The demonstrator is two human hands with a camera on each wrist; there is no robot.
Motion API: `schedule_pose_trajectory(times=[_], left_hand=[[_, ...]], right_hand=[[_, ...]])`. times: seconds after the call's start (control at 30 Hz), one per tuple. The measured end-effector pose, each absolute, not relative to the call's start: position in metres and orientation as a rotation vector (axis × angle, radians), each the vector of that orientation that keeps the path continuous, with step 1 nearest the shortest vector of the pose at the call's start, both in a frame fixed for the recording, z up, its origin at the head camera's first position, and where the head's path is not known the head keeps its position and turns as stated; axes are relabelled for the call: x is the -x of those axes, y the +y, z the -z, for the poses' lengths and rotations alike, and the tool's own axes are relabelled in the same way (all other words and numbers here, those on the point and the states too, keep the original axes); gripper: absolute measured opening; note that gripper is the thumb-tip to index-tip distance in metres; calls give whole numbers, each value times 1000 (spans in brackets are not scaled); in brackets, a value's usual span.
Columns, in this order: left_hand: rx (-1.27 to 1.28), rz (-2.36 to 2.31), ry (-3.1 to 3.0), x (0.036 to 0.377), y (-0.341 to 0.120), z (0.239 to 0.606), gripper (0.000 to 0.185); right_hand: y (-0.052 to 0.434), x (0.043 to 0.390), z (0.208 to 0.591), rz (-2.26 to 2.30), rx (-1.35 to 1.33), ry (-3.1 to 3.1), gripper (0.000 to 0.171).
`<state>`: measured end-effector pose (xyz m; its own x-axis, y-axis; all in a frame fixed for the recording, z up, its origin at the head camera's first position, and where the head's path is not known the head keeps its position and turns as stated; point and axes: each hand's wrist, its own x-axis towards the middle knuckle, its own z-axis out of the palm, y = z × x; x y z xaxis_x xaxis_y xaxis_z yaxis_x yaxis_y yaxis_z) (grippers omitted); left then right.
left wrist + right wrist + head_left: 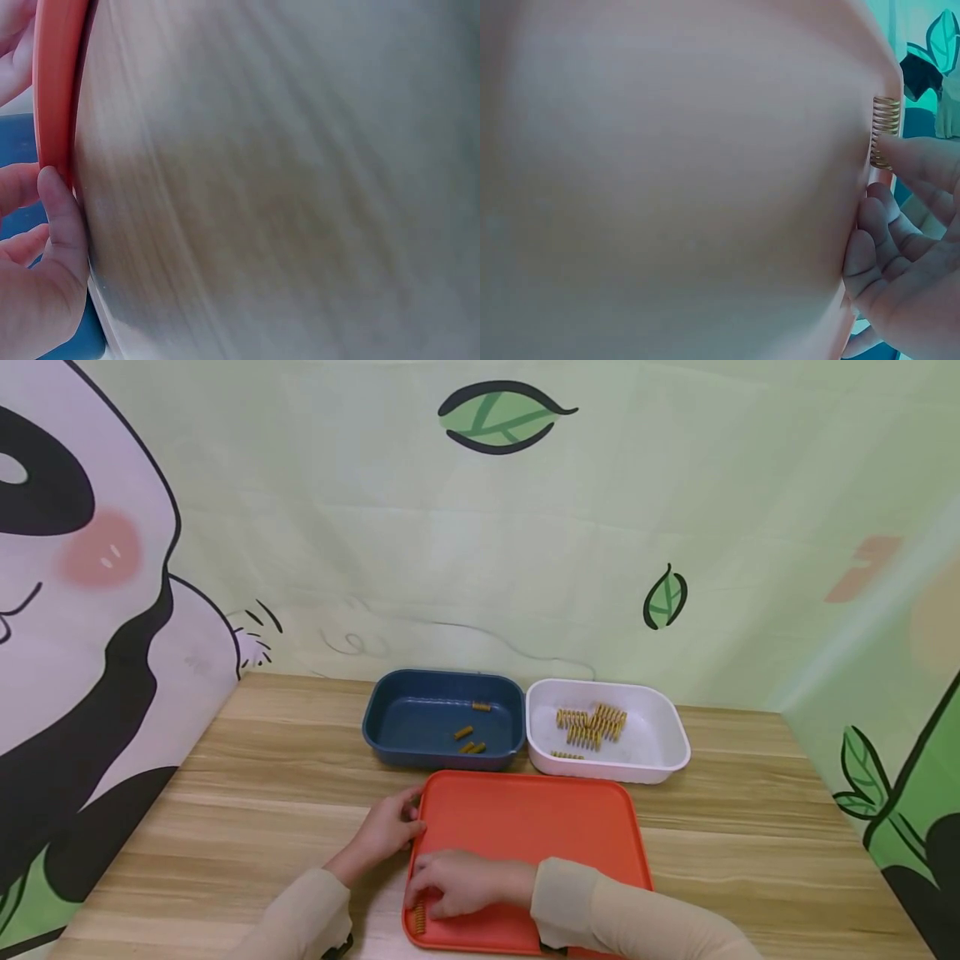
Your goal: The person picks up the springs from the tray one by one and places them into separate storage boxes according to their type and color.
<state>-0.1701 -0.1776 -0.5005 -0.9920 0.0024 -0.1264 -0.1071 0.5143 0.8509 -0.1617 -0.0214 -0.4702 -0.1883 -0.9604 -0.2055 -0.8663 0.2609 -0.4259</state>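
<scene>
Orange tray (525, 835) flat on wooden table (247, 777), nearest the person. Left hand (386, 831) at the tray's left rim, thumb and fingers pinching that edge; confirmed in left wrist view, thumb pressed against the orange rim. Right hand (461, 885) resting palm down inside the tray at its near left corner, fingers loosely curled, one fingertip touching a single brass-coloured spring (420, 917) lying just inside the rim; spring not enclosed by the fingers. Right wrist view: spring (885, 131) against the tray edge, fingertip (922, 157) in contact with its end. Beyond the tray, side by side and touching: blue bin (397, 727) on the left, holding a few short springs; white bin (667, 743) on the right, holding a cluster of longer springs
</scene>
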Motion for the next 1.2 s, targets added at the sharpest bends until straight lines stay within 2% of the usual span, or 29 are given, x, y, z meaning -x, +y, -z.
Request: schedule_pose_trajectory(times=[0.47, 0.8, 1.2], left_hand=[[61, -1504, 2641, 169, -177, 499, 53], [77, -1483, 2645, 169, -177, 498, 54], [64, -1473, 2650, 169, -177, 498, 53]], right_hand=[[-19, 163, 471, 245, 1600, 2173, 7], [-15, 165, 469, 350, 1592, 2127, 7], [-11, 165, 469, 625, 1404, 2115, 7]])
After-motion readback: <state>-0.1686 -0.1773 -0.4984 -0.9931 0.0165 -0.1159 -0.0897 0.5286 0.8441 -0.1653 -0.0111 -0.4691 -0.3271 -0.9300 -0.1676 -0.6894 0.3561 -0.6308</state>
